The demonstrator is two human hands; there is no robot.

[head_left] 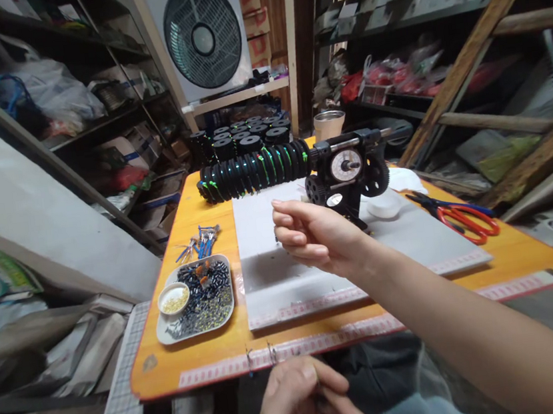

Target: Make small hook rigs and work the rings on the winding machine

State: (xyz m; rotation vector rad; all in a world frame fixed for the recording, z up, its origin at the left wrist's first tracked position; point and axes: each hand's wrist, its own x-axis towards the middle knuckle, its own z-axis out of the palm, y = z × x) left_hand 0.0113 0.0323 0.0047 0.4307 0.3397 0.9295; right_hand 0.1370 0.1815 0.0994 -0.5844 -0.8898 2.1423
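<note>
My two hands at a yellow table, seen from above. The right hand hangs over the white board, just on the near side of a row of black spools; its fingers are loosely curled, and whether they pinch a fine strand I cannot tell. The left hand lies lower, off the table's near edge and over my lap — half closed, thumb and forefinger close together, anything between them too small to make out.

The spools, laced with green strands, extend leftward above the board's far edge, carried on the shaft of a geared black winder that stands toward the board's far side. By the table's left edge sits a tray of small dark pieces, with a round dish of gold-coloured bits in it; a bundle of blue leads lies just behind. Red-handled pliers rest toward the table's right edge.

I judge the step in hand to be fine handwork near the spools. The next move calls for precise fingertips — and care that no green loop snags.
</note>
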